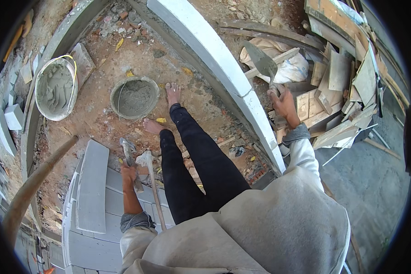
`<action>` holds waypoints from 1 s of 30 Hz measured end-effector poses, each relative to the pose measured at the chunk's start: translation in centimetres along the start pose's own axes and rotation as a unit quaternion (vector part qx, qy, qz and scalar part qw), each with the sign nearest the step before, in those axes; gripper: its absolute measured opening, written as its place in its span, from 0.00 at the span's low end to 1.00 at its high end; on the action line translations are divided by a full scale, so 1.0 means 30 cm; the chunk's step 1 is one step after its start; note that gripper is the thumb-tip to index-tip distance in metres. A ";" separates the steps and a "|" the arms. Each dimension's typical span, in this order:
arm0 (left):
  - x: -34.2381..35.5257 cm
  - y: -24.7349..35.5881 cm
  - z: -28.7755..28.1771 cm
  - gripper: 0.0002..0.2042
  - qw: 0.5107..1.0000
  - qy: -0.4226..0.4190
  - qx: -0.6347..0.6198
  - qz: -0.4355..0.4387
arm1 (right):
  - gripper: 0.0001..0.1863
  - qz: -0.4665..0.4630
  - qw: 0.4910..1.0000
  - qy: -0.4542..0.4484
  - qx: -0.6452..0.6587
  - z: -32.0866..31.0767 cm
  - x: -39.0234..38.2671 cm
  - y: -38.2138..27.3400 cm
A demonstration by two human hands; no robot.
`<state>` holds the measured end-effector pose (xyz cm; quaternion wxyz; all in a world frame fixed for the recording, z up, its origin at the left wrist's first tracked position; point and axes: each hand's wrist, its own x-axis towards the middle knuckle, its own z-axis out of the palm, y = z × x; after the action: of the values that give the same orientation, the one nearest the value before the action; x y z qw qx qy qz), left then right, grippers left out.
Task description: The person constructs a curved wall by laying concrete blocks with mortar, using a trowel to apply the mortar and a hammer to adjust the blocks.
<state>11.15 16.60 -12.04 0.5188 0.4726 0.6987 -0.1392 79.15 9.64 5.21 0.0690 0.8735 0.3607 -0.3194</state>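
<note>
My right hand (284,106), stretched out beyond the low block wall, is closed on the handle of a pointed trowel (261,60). The trowel's grey, mortar-smeared blade points up and away to the left. At the lower left, my left hand (129,173) is closed round a short-handled tool (127,148) with a greyish head, its exact kind unclear. Beside it stands a mallet-like tool (145,158) with a pale head and a long wooden handle. Under and around my left hand lies a stack of pale grey blocks (92,185).
Two buckets of wet mortar, a white bucket (71,101) and a round bucket (156,98), stand on the dirt. A pale block wall (210,41) curves past my feet. Scrap boards (339,73) heap at the right. A wooden pole (39,180) slants at the left.
</note>
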 end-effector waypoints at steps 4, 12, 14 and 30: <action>-0.040 0.219 0.018 0.17 0.998 -0.049 -0.011 -0.050 | 0.23 -0.077 0.953 0.266 0.119 -0.066 -0.097 -0.125; -0.046 0.302 -0.007 0.20 0.987 -0.114 0.104 -0.034 | 0.29 0.119 0.989 -0.029 -0.079 0.146 -0.056 0.282; -0.062 0.388 -0.002 0.19 0.986 -0.122 0.094 -0.056 | 0.28 0.148 0.986 -0.051 -0.062 0.175 -0.033 0.304; 0.025 0.806 0.015 0.12 0.976 -0.162 0.138 -0.045 | 0.18 0.226 0.967 -0.117 0.020 0.266 -0.296 0.554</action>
<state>30.87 29.13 -5.70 0.5481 0.4786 0.6000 -0.3324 81.53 -10.50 2.50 0.1639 0.8903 0.1368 -0.4022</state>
